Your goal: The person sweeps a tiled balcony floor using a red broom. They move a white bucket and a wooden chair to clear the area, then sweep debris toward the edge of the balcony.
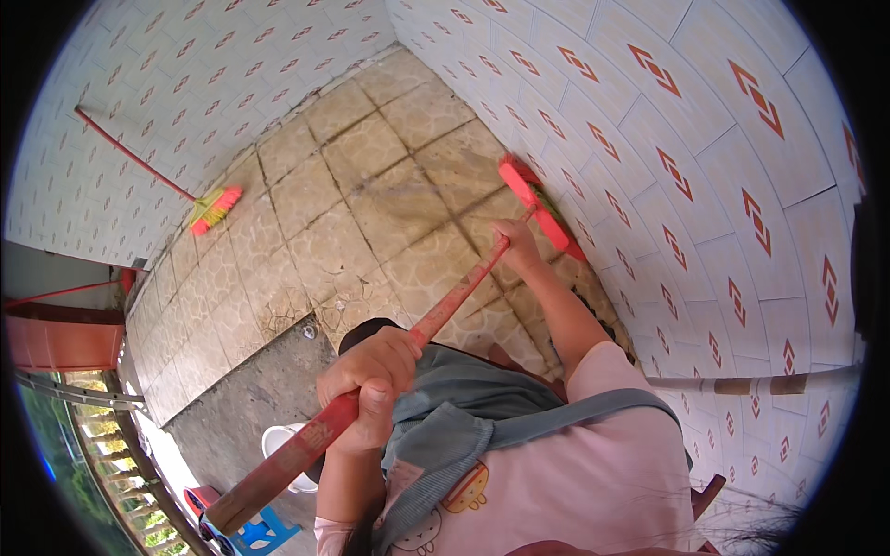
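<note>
Holding one broom (461,295), two grips (371,375) (515,245); second broom (215,209) leaning.

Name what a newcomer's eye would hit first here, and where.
First, the long red broom handle slanting across the lower middle, gripped by the left hand and, nearer the head, the right hand. Next, its pinkish-red broom head at the foot of the patterned right wall. Then the yellow-and-pink broom head at far left, its handle slanting up the left wall.
</note>
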### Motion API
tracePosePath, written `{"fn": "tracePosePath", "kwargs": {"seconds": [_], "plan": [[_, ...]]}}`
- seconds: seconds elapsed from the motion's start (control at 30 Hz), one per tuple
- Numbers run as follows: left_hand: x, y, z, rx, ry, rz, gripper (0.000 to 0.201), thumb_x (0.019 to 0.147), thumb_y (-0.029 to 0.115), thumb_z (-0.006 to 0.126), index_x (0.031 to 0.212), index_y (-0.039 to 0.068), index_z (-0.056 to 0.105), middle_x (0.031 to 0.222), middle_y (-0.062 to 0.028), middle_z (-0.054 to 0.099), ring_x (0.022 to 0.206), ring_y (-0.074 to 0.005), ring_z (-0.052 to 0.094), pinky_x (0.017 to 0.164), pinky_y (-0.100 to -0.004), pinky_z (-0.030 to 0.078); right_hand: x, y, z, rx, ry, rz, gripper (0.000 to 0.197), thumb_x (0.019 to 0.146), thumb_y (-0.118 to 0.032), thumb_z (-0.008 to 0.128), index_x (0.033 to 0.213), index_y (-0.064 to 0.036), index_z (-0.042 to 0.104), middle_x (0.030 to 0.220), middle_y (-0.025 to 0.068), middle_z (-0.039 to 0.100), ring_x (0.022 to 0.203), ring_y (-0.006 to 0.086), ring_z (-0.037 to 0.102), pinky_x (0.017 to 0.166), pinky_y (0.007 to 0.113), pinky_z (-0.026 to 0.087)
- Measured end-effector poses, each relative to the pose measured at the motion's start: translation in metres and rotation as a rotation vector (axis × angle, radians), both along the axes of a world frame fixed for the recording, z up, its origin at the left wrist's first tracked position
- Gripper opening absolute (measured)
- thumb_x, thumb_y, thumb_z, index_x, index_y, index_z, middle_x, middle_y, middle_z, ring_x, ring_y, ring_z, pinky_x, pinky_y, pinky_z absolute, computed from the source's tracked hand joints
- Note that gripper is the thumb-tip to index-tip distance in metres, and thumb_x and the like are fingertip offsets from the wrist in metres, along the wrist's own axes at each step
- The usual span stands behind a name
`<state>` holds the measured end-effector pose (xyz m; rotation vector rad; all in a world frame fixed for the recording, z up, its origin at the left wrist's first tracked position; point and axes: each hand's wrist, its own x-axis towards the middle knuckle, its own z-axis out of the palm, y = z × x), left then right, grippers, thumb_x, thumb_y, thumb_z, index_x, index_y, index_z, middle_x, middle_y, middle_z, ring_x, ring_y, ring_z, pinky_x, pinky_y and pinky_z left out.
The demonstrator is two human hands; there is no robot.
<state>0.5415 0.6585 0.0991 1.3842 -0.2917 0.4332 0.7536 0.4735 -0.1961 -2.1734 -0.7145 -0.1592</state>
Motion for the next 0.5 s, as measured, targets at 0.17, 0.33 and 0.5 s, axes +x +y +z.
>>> {"fn": "tracePosePath", "kwargs": {"seconds": [0.17,0.33,0.5], "plan": [[0.000,0.016,-0.014,0.076,-0.021,0.078,0.032,0.095,0.027,0.054,0.069,0.010,0.044,0.059,-0.0017,0.046,0.056,-0.0179,0.048,0.072,-0.0396,0.044,0.045,0.033,-0.017,0.077,-0.167,0.077,0.009,0.072,-0.006,0.061,0.077,-0.0041,0.054,0.066,0.0104,0.056,0.065,0.0315,0.057,0.063,0.041,0.044],[-0.002,0.015,-0.013,0.111,-0.059,0.149,0.037,0.092,0.032,0.058,0.066,0.010,0.045,0.056,-0.0012,0.046,0.053,-0.0169,0.049,0.070,-0.0390,0.044,0.061,0.056,0.010,0.162,-0.052,0.093,0.009,0.072,-0.007,0.060,0.076,-0.0042,0.053,0.064,0.0097,0.055,0.064,0.0312,0.056,0.063,0.042,0.043],[0.014,0.033,-0.006,-0.009,0.003,0.246,0.040,0.097,0.035,0.049,0.067,0.015,0.032,0.051,0.0035,0.031,0.047,-0.0112,0.029,0.064,-0.0314,0.035,0.003,0.046,-0.034,0.060,-0.031,0.089,0.008,0.074,-0.007,0.059,0.082,-0.0053,0.057,0.069,0.0107,0.059,0.068,0.0335,0.058,0.063,0.042,0.043]]}}
